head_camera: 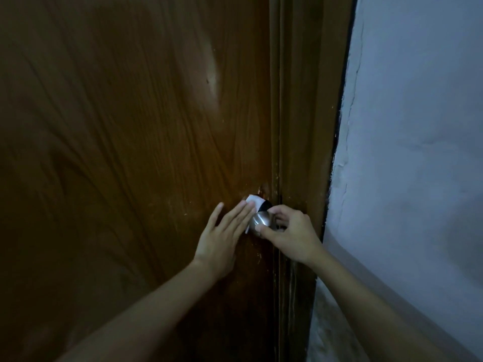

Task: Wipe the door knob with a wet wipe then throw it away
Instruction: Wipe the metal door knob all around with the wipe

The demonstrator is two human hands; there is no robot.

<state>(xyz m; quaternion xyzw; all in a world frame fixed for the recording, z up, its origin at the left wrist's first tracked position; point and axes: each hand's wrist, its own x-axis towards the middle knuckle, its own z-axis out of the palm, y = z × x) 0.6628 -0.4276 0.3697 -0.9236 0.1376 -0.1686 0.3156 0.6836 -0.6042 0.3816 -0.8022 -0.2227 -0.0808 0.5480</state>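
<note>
At the door's latch edge, both hands on the knob.

Against the brown wooden door [117, 126], low beside the frame [300, 126], sat a round metal door knob [261, 220]. Pressed to its left side by the left hand [222, 236], fingers [241, 214] straight and spread nearly flat, was a white wet wipe [253, 201], its top corner poking out above the fingertips and a sliver showing below the knob. Curled round the knob's right side was the right hand [292, 233], thumb along the lower front and forefinger over the top, gripping it. Further right stood a pale, rough wall [418, 126], touching the frame. Dim light, slight blur throughout.
</note>
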